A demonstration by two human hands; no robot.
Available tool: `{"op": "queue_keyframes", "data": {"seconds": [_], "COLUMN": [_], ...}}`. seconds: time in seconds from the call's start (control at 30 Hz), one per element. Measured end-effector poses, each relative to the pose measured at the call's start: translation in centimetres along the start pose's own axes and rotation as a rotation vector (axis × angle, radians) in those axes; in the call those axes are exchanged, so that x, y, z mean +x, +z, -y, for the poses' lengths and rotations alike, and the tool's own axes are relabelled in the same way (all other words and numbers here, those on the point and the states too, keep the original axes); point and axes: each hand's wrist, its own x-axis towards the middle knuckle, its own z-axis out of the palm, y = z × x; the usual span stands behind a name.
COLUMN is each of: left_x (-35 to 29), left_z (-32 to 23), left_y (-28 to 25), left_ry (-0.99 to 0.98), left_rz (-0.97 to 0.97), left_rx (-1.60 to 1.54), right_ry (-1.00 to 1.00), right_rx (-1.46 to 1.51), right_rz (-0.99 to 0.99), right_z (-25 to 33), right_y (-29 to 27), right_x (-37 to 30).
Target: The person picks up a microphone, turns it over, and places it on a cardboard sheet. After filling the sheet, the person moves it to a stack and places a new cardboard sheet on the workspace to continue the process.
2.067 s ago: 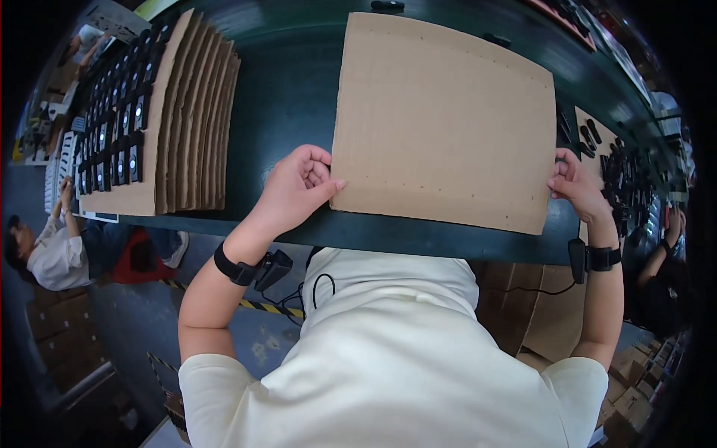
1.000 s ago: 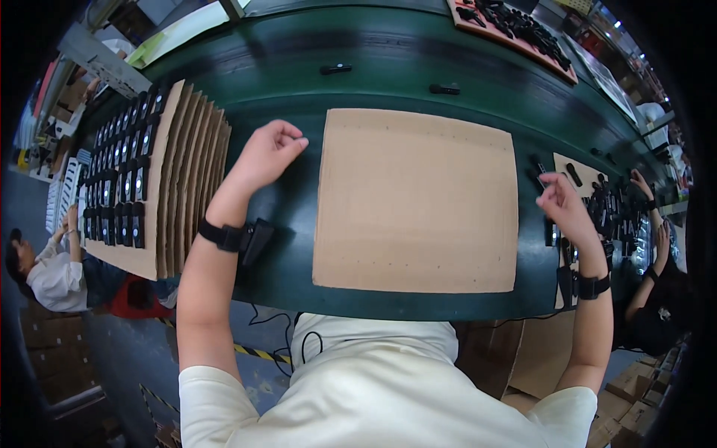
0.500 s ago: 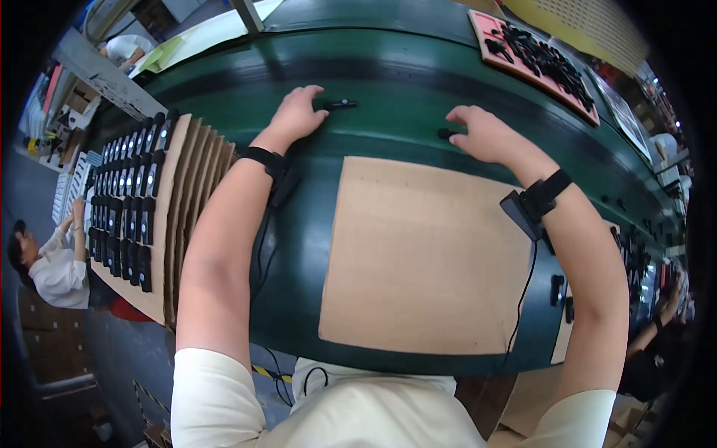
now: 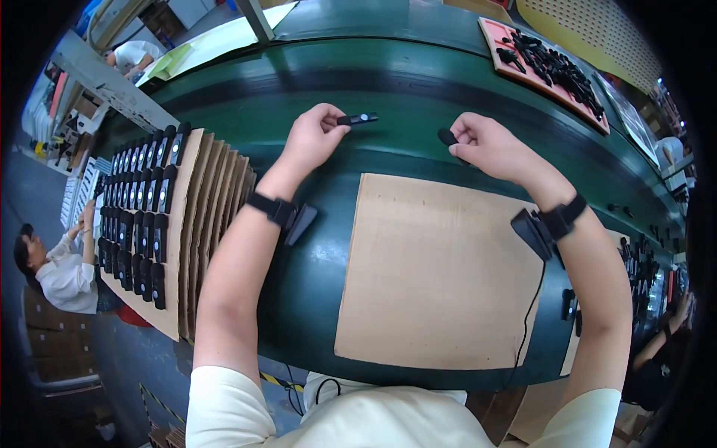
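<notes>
Left hand (image 4: 314, 140) on my end is pinching one end of a small black mic-shaped gadget (image 4: 364, 118) between thumb and fingers, its pale round spot facing up over the green table (image 4: 306, 313). I've got the right hand (image 4: 485, 145) curled round a second black gadget (image 4: 447, 137), rounded end poking out past the fingertips, well apart from the first one. Bare cardboard sheet (image 4: 437, 276) lies flat nearer the body, between my forearms, with a cardboard stack (image 4: 216, 201) off to the left.
</notes>
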Motion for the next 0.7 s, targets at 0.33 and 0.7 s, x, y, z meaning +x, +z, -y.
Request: {"op": "queue_keyframes", "data": {"seconds": [0.33,0.7], "left_x": [-19.4,-25.6], "left_z": [-11.9,-13.1], "left_y": [-0.9,0.1], "left_ry": [0.39,0.47], "left_rz": [0.067,0.114], "left_rx": [-0.168,-0.182], "right_ry": [0.063,-0.141], "right_rx": [1.099,0.793], "right_rz": [0.157,-0.157], "right_z": [2.6,4.4], "right_y": [8.4,14.5], "right_x": [-18.3,-22.4]}}
